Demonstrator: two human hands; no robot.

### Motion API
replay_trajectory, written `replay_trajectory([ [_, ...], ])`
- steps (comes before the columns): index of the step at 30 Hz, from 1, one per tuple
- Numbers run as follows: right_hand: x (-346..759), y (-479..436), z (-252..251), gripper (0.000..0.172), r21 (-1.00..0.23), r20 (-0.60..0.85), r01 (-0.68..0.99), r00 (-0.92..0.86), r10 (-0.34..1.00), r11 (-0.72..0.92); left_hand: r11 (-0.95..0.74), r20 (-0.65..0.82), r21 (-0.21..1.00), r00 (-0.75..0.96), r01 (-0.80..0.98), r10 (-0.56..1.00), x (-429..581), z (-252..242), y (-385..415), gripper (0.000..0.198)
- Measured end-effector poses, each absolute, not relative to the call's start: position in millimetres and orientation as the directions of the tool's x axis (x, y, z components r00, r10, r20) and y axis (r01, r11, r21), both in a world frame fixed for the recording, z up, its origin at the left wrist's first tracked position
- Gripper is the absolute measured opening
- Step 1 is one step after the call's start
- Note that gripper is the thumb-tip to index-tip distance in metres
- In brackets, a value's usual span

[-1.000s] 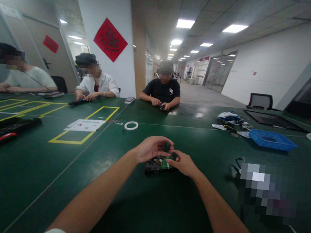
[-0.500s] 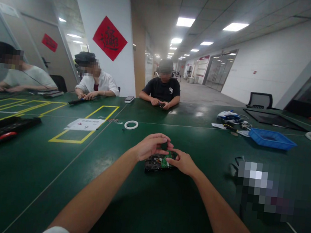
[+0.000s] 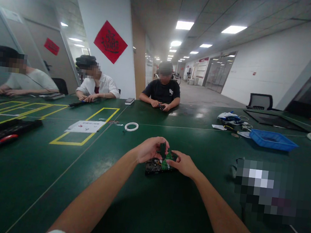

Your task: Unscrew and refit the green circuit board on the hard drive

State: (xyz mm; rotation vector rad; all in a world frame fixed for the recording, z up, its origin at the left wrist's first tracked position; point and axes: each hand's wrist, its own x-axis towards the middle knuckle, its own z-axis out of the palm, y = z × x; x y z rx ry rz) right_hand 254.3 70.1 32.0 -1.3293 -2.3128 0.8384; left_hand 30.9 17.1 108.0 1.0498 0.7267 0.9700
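A black hard drive (image 3: 154, 165) with a green circuit board (image 3: 166, 164) on top lies on the green table (image 3: 134, 204) in front of me. My left hand (image 3: 149, 148) is closed around a small dark tool handle (image 3: 163, 147) that stands upright over the board. My right hand (image 3: 184, 163) rests at the drive's right edge, its fingers pinched on the board.
Three people sit along the far side of the table with small parts in their hands. A white tape ring (image 3: 131, 126), a paper sheet (image 3: 85, 126) in a yellow-taped box, a blue tray (image 3: 272, 140) and a tool rack (image 3: 1, 134) at left lie around.
My left hand has turned and now holds the dark handle upright over the board; the right hand has stayed at the drive's edge. The view shifted slightly.
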Motion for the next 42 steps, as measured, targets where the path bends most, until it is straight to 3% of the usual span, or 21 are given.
replay_trajectory([
  [11, 252.5, 72.3, 28.5, 0.078, -0.649, -0.003, 0.659, -0.501, 0.866, 0.379, 0.237, -0.129, 0.927, 0.346, -0.291, 0.929, 26.1, 115.2, 16.8, 0.017],
  [18, 253.6, 70.9, 30.2, 0.077, -0.641, -0.008, 0.667, -0.501, 0.865, 0.38, 0.165, -0.096, 0.952, 0.26, -0.258, 0.961, 24.9, 111.9, 17.7, 0.015],
  [32, 251.7, 69.0, 32.3, 0.074, -0.643, -0.009, 0.667, -0.498, 0.867, 0.376, 0.169, -0.074, 0.952, 0.345, -0.254, 0.936, 31.2, 112.2, 15.7, 0.023],
  [42, 251.8, 67.2, 34.4, 0.074, -0.665, -0.037, 0.662, -0.491, 0.87, 0.345, 0.277, -0.159, 0.898, 0.335, -0.342, 0.929, 30.4, 110.2, 18.8, 0.023],
])
